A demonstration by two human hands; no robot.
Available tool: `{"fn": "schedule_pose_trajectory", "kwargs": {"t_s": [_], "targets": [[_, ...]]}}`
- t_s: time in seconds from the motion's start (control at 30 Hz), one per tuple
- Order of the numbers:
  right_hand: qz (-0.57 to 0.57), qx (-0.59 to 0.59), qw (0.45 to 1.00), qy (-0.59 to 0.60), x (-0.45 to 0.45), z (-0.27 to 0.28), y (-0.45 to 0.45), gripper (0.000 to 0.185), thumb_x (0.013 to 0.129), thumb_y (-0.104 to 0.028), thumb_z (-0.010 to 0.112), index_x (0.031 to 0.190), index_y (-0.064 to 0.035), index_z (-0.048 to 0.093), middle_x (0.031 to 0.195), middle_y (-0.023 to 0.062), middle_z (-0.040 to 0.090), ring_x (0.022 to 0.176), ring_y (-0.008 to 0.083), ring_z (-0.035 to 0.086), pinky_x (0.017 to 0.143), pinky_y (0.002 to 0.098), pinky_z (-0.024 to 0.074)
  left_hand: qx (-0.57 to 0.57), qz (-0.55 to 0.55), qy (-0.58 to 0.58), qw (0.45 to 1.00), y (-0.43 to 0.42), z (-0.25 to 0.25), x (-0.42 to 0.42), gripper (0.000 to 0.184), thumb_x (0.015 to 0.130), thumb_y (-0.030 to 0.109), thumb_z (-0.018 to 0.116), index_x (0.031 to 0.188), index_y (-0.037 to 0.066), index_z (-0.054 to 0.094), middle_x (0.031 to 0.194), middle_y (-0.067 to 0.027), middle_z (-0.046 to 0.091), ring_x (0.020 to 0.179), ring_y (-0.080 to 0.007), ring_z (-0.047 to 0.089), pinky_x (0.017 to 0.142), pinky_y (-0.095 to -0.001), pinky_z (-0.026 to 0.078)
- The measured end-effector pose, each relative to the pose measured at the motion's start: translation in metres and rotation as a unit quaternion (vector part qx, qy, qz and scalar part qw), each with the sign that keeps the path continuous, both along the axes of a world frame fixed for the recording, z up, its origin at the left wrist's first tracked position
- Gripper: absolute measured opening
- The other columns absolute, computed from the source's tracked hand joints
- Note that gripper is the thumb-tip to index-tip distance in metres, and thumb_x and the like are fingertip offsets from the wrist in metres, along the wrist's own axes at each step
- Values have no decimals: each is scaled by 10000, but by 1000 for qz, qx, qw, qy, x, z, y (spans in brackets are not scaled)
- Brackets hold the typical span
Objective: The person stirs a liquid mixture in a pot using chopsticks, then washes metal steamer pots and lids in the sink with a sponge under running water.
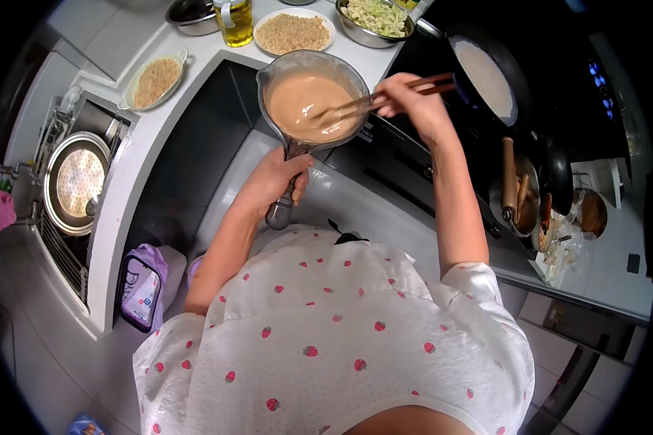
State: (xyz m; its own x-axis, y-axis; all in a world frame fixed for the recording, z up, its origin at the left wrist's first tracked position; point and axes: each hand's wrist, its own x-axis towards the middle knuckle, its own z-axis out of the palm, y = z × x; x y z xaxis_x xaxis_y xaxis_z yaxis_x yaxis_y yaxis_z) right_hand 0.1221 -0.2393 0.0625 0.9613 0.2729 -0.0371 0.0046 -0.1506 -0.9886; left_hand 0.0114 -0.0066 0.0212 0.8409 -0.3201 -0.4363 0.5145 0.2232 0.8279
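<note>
My left hand (274,181) is wrapped round the dark handle of a saucepan (263,90), which is held up in front of the counter edge. Smooth light-brown batter (305,98) fills much of the pan. Between the fingers of my right hand (412,101) is a pair of brown chopsticks (377,98); their coated tips dip into the batter at the pan's right side. Beyond the pan, a white plate of pale crumbly food (293,32) and a steel bowl of chopped green vegetables (376,19) stand on the counter.
A frying pan (519,90) with a pale layer inside sits on the stove at right, near my right forearm. Further back are an oil jug (235,23) and an oval dish (156,81). A sink with a colander (78,183) lies left; another pan (526,196) is lower right.
</note>
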Motion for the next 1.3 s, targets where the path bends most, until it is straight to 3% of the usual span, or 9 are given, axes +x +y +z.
{"fn": "schedule_pose_trajectory", "kwargs": {"t_s": [0.1, 0.23, 0.33, 0.43, 0.5, 0.63, 0.77, 1.1, 1.3], "targets": [[-118, -22, 988, -93, 4, -5, 14, 185, 868, -150, 537, 841, 18, 608, 742, 69, 634, 618, 115, 597, 584, 210, 480, 5, -15, -4, 1000, -6, -1, -2, 126, 863, 144, 508, 835, 25, 477, 539, -22, 444, 389, -109, 428, 371, -246, 369], [72, 34, 997, -4, -11, -5, 20, 195, 872, -158, 532, 866, 23, 602, 769, 88, 635, 625, 122, 603, 597, 210, 485, -1, -21, -1, 1000, -2, 0, -4, 130, 866, 147, 504, 849, 22, 474, 537, -18, 438, 389, -107, 426, 371, -244, 367], [-60, -14, 998, -8, 8, -7, -6, 193, 872, -160, 539, 871, 22, 602, 773, 86, 633, 640, 119, 606, 609, 215, 488, 4, -7, 2, 1000, -4, 1, -8, 128, 867, 147, 501, 852, 23, 472, 537, -15, 436, 388, -105, 422, 365, -243, 362], [-51, 29, 993, -99, -5, -24, 24, 191, 875, -161, 538, 874, 19, 601, 785, 84, 633, 663, 120, 608, 637, 222, 487, 3, -17, 6, 1000, -7, 3, -7, 129, 868, 149, 500, 856, 24, 472, 538, -15, 434, 388, -104, 418, 362, -242, 357], [63, 54, 997, -1, -19, -10, 26, 185, 877, -157, 531, 866, 13, 603, 769, 83, 632, 651, 119, 605, 630, 225, 490, 6, -27, 11, 1000, -5, 1, -7, 130, 869, 152, 499, 859, 25, 474, 538, -15, 434, 389, -104, 416, 363, -242, 354], [-78, -41, 996, -25, -1, -5, 3, 177, 875, -145, 527, 864, 13, 608, 745, 84, 637, 631, 118, 608, 601, 221, 499, 12, -7, 7, 1000, -3, -3, -9, 137, 870, 164, 500, 851, 29, 487, 538, -17, 439, 397, -107, 418, 378, -245, 354], [50, 1, 993, -106, 1, 2, 15, 243, 861, -217, 575, 925, 14, 617, 816, 82, 645, 705, 120, 608, 674, 230, 492, -12, -38, -3, 999, -4, -7, -8, 135, 872, 158, 494, 850, 25, 492, 539, -21, 445, 399, -111, 416, 384, -248, 358], [31, -189, 970, -152, 20, 37, -26, 240, 851, -236, 589, 895, -6, 640, 754, 67, 642, 655, 103, 611, 610, 203, 497, 24, -30, -17, 999, -2, -10, -8, 140, 862, 156, 506, 839, 19, 494, 546, -29, 455, 403, -115, 419, 391, -249, 364], [49, -111, 971, -207, 23, 32, -15, 220, 853, -211, 580, 908, -9, 647, 797, 80, 654, 687, 133, 625, 644, 232, 501, 29, -45, -18, 998, -4, -15, -5, 155, 851, 158, 518, 774, 26, 494, 541, -31, 459, 404, -114, 426, 391, -251, 367]]}}
